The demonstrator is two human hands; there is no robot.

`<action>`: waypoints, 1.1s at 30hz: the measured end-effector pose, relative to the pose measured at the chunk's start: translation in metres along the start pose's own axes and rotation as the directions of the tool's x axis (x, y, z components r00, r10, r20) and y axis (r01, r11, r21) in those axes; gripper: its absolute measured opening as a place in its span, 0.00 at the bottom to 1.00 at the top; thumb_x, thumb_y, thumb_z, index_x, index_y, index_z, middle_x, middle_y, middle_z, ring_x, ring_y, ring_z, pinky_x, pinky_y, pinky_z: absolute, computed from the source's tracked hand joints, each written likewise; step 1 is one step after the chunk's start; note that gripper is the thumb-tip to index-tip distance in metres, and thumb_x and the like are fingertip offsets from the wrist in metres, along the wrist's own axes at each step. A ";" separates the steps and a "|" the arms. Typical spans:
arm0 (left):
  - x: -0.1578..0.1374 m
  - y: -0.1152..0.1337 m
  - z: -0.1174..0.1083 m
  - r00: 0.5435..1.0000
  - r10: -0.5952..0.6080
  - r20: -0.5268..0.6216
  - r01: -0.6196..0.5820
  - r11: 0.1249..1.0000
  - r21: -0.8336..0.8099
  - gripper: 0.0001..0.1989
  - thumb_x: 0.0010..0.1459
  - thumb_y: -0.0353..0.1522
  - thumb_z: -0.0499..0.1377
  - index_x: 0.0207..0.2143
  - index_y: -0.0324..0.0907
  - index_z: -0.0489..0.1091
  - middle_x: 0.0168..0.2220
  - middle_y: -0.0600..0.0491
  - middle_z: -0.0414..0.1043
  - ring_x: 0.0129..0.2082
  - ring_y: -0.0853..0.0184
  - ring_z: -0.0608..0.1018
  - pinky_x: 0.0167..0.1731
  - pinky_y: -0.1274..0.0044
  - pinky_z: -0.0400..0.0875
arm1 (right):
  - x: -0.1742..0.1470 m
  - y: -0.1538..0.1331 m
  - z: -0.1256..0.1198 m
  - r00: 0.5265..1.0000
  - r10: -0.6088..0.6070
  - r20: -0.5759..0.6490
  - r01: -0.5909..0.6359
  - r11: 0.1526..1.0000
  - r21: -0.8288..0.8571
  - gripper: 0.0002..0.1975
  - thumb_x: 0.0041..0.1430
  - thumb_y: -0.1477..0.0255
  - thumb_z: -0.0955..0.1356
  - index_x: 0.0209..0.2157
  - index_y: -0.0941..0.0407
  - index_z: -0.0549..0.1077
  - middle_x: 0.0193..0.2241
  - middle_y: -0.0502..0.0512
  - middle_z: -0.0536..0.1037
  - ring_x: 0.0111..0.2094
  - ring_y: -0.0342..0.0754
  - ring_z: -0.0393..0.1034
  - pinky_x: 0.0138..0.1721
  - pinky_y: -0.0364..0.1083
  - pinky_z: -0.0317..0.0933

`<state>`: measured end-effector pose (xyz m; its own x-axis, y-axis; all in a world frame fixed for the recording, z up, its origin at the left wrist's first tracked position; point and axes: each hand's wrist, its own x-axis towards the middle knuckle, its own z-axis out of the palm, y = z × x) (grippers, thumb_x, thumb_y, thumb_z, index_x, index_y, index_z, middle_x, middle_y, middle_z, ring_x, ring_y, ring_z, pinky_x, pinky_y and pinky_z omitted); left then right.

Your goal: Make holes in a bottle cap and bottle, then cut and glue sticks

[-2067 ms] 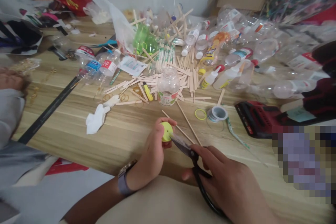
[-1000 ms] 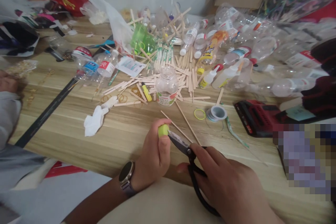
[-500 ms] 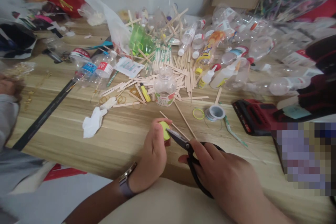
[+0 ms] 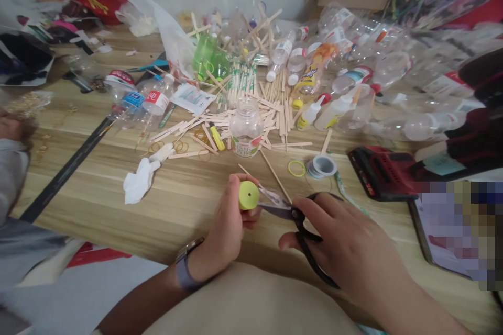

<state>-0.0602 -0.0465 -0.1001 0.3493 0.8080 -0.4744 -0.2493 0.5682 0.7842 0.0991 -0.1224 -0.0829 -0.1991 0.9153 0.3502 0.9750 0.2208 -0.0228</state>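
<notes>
"Yellow-green cap [image 4: 249, 199], just below the centre of the frame, with a small dark hole in its face. What has hold of it?"

"The left hand [image 4: 226, 230], fingers bent round the rim. The right hand [image 4: 348, 243], lower right of centre, is wrapped around the handles of the scissors [image 4: 296, 214], its thumb sticking out to the left."

"And the blades?"

"Parted a little and pointing at the left hand. They end right by the cap's edge; I can't tell whether they touch it."

"So what worries you?"

"A slip, mostly. With something so small and round, an off-centre push could roll it in the grip, and a point could skid off the face into the fingers beside and beneath it."

"Anything about that thumb?"

"If it isn't bracing the handle, the scissors might twist under pressure, I'd guess. Turned hard, a blade could also tear the hole too wide."

"And around them?"

"Thin sticks [image 4: 275, 174] lie just above the blades in the frame, so a forward jerk could knock them. The clear jar [image 4: 246, 128], near the centre, looks safer, being farther off."
</notes>
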 end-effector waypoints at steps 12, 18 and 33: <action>0.004 -0.020 -0.013 0.991 0.112 -0.073 -0.099 0.981 0.169 0.27 0.59 0.58 0.48 0.39 0.44 0.65 0.22 0.58 0.62 0.19 0.71 0.65 0.18 0.80 0.59 | 0.002 -0.013 -0.002 1.000 -0.018 0.026 0.021 0.992 -0.126 0.30 0.70 0.54 0.49 0.25 0.53 0.68 0.14 0.48 0.68 0.11 0.47 0.63 0.17 0.46 0.39; 0.003 -0.022 -0.015 0.979 0.194 -0.055 -0.168 0.934 0.315 0.28 0.59 0.59 0.47 0.42 0.45 0.63 0.25 0.59 0.62 0.21 0.71 0.66 0.21 0.79 0.62 | 0.001 -0.014 -0.001 0.999 -0.048 0.013 0.049 0.974 -0.222 0.25 0.71 0.61 0.52 0.26 0.54 0.69 0.14 0.49 0.67 0.12 0.47 0.62 0.19 0.46 0.40; 0.009 -0.016 -0.006 0.999 -0.019 -0.038 0.023 0.995 0.102 0.31 0.53 0.63 0.47 0.30 0.44 0.59 0.16 0.63 0.53 0.14 0.75 0.56 0.15 0.83 0.47 | 0.006 -0.007 0.007 0.990 -0.116 0.079 0.133 0.954 -0.269 0.21 0.71 0.65 0.54 0.27 0.54 0.66 0.15 0.49 0.67 0.13 0.49 0.65 0.22 0.46 0.40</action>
<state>-0.0589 -0.0478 -0.1195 0.3197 0.8023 -0.5041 -0.1480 0.5677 0.8098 0.0903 -0.1164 -0.0870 -0.3176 0.9074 0.2753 0.9300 0.2415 0.2771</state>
